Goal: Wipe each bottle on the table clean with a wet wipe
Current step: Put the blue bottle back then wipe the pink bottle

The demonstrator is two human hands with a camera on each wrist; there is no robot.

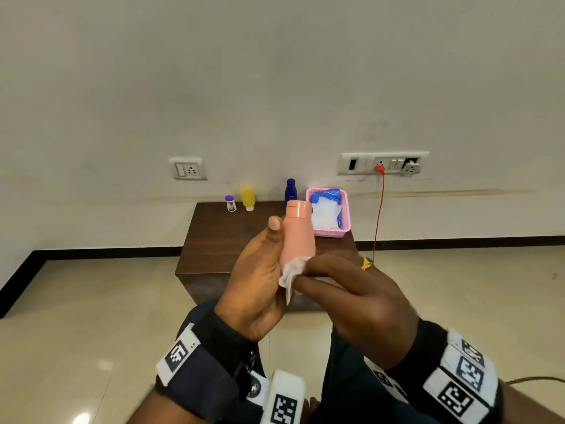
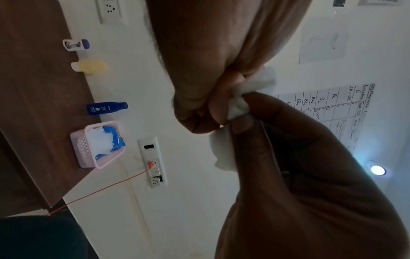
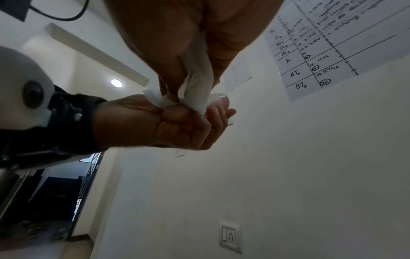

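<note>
your left hand (image 1: 256, 280) grips the pink bottle (image 1: 298, 234) upright, above the tabletop (image 1: 220, 237); your right hand (image 1: 351, 289) pinches the wet wipe (image 1: 292, 272) at its base. press too hard and a damp bottle could slip out.

The head view looks forward and down over both hands toward the table (image 1: 214, 234); both wrist views sit close, tilted upward; all share the wipe (image 1: 290, 272)
</note>
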